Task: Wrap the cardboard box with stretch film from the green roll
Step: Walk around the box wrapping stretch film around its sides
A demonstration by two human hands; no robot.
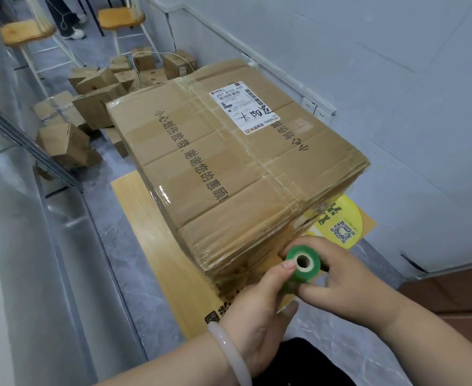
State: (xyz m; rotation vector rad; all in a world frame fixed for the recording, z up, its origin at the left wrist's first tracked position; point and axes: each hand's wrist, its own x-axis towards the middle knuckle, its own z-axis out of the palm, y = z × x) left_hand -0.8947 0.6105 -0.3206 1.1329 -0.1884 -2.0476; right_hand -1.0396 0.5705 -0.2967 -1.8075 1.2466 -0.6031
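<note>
Cardboard cartons [94, 108] (jumbled) behind box [229, 174]

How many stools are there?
2. The left stool stands at the top left; the right stool stands beside it, behind the small boxes. Others may lie outside the view.

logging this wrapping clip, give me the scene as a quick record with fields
tool: green roll, open core end facing the camera
left hand: grips the green roll from the left; pale bangle on the wrist
right hand: grips the green roll from the right
cardboard box: on a wooden board, shipping label on top
roll position: at the box's near corner
background: small boxes on the floor, two stools
</note>
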